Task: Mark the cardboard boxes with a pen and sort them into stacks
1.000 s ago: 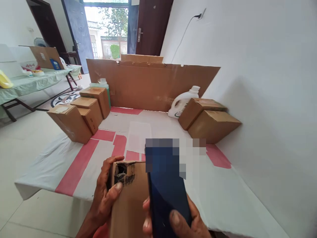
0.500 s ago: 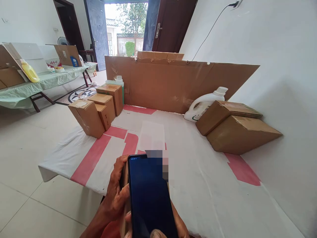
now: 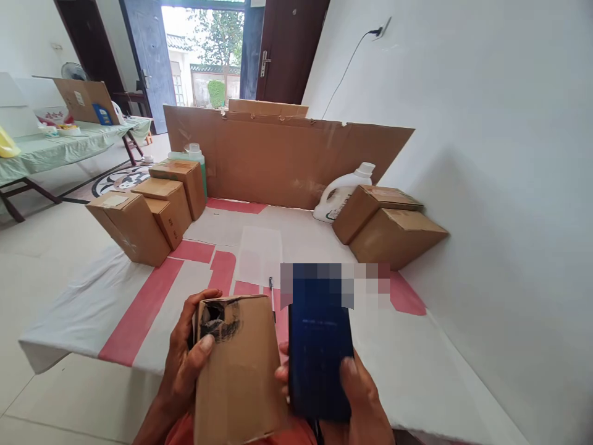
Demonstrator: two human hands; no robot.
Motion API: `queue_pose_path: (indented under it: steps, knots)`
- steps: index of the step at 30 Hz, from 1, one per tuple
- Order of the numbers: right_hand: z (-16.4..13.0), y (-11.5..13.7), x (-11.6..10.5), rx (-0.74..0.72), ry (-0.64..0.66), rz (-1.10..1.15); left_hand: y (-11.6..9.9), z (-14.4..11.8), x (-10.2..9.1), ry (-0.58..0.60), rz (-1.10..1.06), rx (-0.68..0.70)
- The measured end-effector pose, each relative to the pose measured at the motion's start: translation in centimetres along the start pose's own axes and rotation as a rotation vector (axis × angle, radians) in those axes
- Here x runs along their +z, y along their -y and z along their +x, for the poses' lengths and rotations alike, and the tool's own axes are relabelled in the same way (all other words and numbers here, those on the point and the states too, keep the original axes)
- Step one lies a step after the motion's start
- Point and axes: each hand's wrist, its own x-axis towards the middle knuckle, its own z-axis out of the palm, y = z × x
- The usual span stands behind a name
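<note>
Gripping a small cardboard box (image 3: 238, 371) with a torn, blackened hole at its top corner, the left hand (image 3: 185, 364) is curling its fingers (image 3: 202, 345) closed around the box's left side, thumb pressing the front face. Beside it, the right hand (image 3: 359, 402) is clasping a dark smartphone (image 3: 319, 352), thumb lying on the screen, whose faint text is too small to read. Both are being held above the near edge of the desk (image 3: 407, 364), which is wearing a white-and-red cover. Sealed cartons (image 3: 134, 225) are sitting at far left and two more boxes (image 3: 393, 235) at far right, next to a white detergent jug (image 3: 340, 193) whose label is unreadable.
</note>
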Motion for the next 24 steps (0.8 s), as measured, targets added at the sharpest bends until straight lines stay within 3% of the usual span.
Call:
queue_pose_path:
  steps: [3, 5, 9, 13, 18, 21, 24]
  knots:
    - [4.9, -1.1, -2.7, -0.108, -0.159, -0.053, 0.0, 0.1, 0.0, -0.035, -0.036, -0.012]
    - [8.3, -2.2, -4.9, -0.195, -0.283, -0.264, 0.1, 0.2, 0.0, -0.043, -0.034, -0.008]
    - [12.5, -4.6, -8.7, -0.192, -0.373, -0.581, 0.5, 0.3, -0.3, -0.045, -0.009, -0.011]
    - [13.1, -5.7, -10.0, -0.174, -0.465, -0.81, 0.7, 0.4, -0.5, -0.057, 0.009, -0.004]
    - [12.9, -6.0, -10.1, -0.167, -0.486, -1.072, 1.2, 0.6, -0.5, -0.026, -0.052, 0.002]
    - [13.0, -6.1, -10.8, -0.161, -0.483, -1.186, 2.8, 1.0, -0.8, -0.022, -0.041, 0.011]
    - [12.8, -6.4, -10.8, -0.293, -0.449, -1.312, 5.4, 1.7, -1.3, -0.077, -0.006, 0.005]
